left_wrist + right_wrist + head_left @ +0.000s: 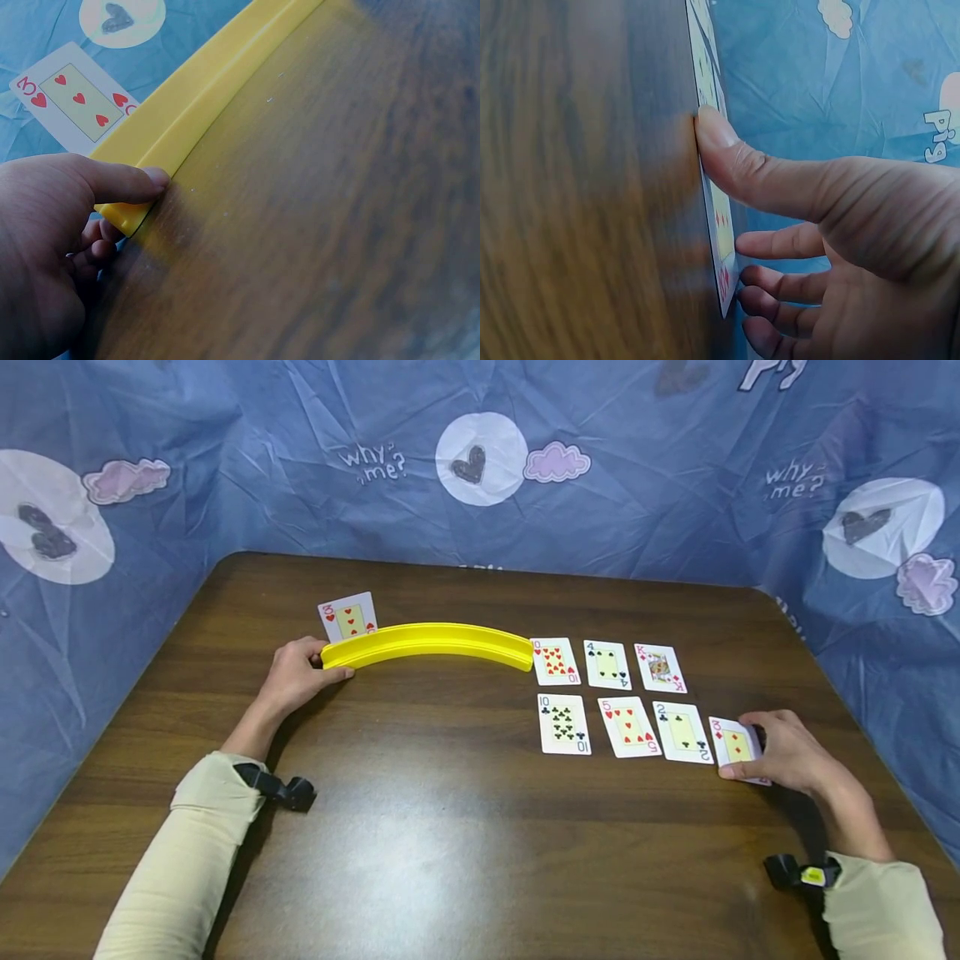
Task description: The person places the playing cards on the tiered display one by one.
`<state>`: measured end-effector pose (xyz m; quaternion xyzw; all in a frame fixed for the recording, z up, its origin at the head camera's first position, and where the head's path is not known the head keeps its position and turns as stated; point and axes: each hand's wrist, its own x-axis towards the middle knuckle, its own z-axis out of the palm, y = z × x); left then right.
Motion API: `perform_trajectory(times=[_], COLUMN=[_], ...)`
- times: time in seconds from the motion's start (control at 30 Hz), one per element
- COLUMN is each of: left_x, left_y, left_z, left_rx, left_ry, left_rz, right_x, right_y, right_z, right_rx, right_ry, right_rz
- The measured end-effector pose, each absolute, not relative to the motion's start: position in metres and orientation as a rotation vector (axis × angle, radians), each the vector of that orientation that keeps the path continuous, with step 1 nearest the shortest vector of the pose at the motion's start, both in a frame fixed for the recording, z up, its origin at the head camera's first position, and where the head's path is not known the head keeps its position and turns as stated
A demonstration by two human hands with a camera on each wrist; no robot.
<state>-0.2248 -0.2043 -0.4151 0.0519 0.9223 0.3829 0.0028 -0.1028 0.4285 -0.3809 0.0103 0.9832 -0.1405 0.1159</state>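
Note:
My left hand [294, 675] grips the left end of a curved yellow card holder [427, 642], its thumb on the near side. Upright in the holder's slot, close to that hand, stands the three of hearts [347, 615], also plain in the left wrist view. At the right, my right hand [795, 750] holds the three of diamonds [731, 745] by its edges between thumb and fingers. That card lies at or just over the table; the right wrist view shows it almost edge-on. Left of it lies the two of clubs [682, 732].
More face-up cards lie on the wooden table [420, 827]: the five of hearts [628, 727], ten of clubs [564, 725], ten of hearts [555, 662], four of spades [607, 665] and king of diamonds [660, 668]. The holder's right end meets the ten of hearts. Blue cloth [300, 468] surrounds the table.

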Motion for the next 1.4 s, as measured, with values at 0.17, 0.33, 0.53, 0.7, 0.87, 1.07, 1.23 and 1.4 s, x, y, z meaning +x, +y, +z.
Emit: perform_trajectory(times=[0.17,0.33,0.53,0.7,0.87,1.07,1.23,1.4], left_x=[-0.226,-0.226,-0.226,-0.227,-0.226,-0.225,-0.224,-0.224], left_y=[-0.205,-0.205,-0.205,-0.206,-0.205,-0.204,-0.204,-0.205], left_z=[-0.415,-0.416,-0.416,-0.416,-0.417,-0.416,-0.415,-0.414], left_rx=[0.166,0.162,0.158,0.168,0.162,0.174,0.182,0.186], left_ry=[2.9,2.891,2.886,2.901,2.899,2.899,2.9,2.911], left_rz=[1.198,1.207,1.206,1.201,1.209,1.215,1.214,1.217], right_x=[-0.104,-0.106,-0.104,-0.102,-0.1,-0.098,-0.096,-0.096], right_y=[0.427,0.426,0.426,0.425,0.428,0.436,0.445,0.45], right_z=[-0.378,-0.378,-0.38,-0.38,-0.379,-0.374,-0.366,-0.361], right_rx=[0.006,0.01,0.059,0.094,0.127,0.125,0.081,-0.079], right_ry=[2.895,2.883,2.886,2.935,2.933,2.891,2.946,3.069], right_rz=[-0.376,-0.385,-0.427,-0.381,-0.372,-0.403,-0.457,-0.523])
